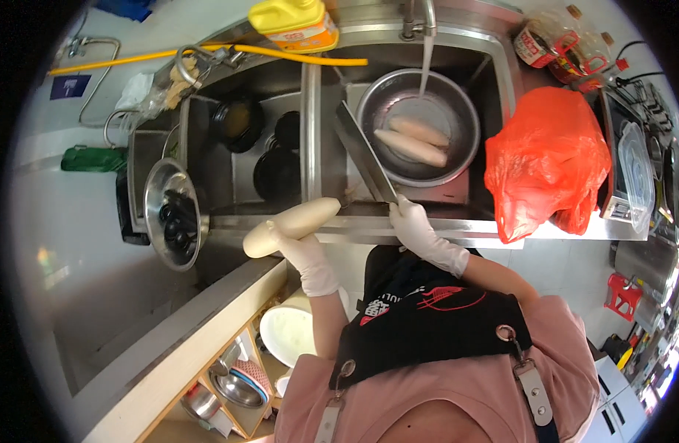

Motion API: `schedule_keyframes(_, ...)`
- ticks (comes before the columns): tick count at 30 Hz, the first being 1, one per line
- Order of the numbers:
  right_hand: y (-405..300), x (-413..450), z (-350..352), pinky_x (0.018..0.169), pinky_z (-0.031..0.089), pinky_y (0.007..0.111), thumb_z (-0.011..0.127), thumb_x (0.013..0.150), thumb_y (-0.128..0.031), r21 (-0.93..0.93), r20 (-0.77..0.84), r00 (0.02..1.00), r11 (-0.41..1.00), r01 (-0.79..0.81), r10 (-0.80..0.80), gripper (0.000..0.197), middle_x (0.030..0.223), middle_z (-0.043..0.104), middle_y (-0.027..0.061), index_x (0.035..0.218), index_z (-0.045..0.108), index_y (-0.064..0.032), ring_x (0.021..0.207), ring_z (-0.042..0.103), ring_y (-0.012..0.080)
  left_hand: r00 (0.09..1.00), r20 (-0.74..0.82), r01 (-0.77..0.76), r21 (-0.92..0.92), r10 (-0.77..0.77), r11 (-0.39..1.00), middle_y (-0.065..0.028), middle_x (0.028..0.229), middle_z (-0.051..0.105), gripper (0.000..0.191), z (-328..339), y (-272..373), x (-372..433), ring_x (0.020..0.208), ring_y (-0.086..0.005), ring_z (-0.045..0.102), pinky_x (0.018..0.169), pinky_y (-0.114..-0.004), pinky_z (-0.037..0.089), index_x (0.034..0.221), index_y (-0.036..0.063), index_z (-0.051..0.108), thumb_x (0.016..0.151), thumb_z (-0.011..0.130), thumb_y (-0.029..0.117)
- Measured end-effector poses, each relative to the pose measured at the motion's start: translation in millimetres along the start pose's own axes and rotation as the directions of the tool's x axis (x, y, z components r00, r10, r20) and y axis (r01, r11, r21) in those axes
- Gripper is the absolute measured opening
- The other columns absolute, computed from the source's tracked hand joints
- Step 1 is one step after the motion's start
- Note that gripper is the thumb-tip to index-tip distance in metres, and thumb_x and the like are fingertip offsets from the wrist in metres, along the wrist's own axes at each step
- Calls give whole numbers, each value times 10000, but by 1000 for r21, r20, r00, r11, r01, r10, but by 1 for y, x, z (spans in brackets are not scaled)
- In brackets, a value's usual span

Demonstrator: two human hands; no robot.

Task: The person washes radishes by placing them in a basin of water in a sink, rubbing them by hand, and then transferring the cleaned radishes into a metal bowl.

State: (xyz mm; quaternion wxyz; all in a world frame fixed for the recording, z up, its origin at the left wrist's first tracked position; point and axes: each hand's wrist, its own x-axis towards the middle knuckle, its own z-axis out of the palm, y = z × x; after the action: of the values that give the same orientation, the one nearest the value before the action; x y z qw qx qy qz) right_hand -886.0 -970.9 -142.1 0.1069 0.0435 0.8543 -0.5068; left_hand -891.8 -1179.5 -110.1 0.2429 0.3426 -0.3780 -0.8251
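My left hand (306,259), in a white glove, grips a thick pale root vegetable (292,227), peeled-looking and tapered at one end. It is held at a slant over the sink's front edge. In my right hand (417,230), also gloved, is the handle end of a cleaver (364,152). Its broad blade points up and to the left over the right sink basin (339,183), beside a metal bowl (471,144). Two similar pale pieces (410,148) lie in that bowl, under water running from the faucet (430,22).
Dark pans or bowls (277,174) sit in the left basin (251,194). A steel bowl of black items (148,221) stands tilted at its left. A red plastic bag (547,160) is on the right counter, and a yellow jug (295,27) stands behind a yellow hose (295,57).
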Motion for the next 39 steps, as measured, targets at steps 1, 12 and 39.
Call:
schedule_keyframes(1,2,-4,-16,524,446,455,519,871,-109,27,-10,1000,999,-16,17,168,586,535,244,857,519,59,605,592,404,998,26,50,38,-51,998,-134,1187,478,577,9,-1,-2,1107,-232,464,1013,-354,349,1264,-9,411,896,540,417)
schedule_keyframes(12,-4,-65,-115,405,345,233,472,943,-110,451,-200,884,841,-300,423,102,588,476,-29,911,545,-46,457,418,57,568,7,731,455,-823,509,-100,1070,577,605,87,-240,38,945,-268,580,828,-461,491,1217,97,466,787,680,466)
schedule_keyframes(39,-28,-64,-156,563,444,318,463,856,-39,509,-388,762,810,-291,518,246,618,492,42,1092,527,-16,564,505,168,155,385,-825,-455,-910,-334,-225,1046,618,344,482,-232,75,1008,-370,588,853,-420,477,1008,8,656,855,582,307)
